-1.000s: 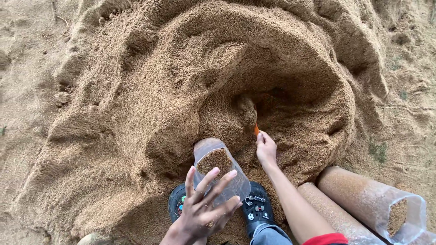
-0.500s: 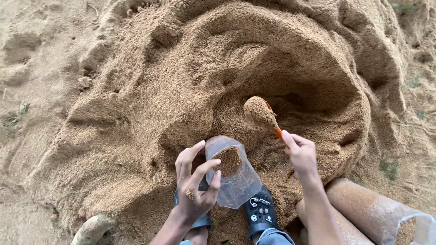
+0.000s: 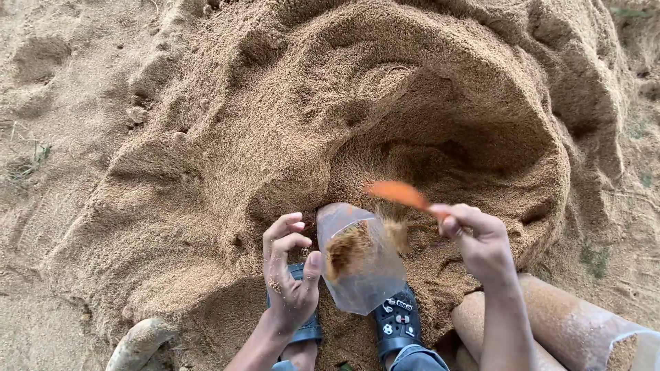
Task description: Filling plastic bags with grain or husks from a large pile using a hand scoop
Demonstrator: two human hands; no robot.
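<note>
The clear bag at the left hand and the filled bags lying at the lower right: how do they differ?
The clear bag stands up between the feet with its mouth open, held by the left hand; the filled bags lie on their sides. The clear bag holds only a little sand and looks slack, while the filled bags are packed into firm round tubes. The right hand tips an orange scoop over the clear bag; nothing touches the filled bags. Both are transparent plastic with sand inside.

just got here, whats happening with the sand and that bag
A person crouches at a hollowed sand pile. The left hand holds open a clear plastic bag, partly filled with sand. The right hand tips an orange scoop over the bag's mouth, and sand is falling in. Filled bags lie at the right, beside the person's dark sandals.
</note>
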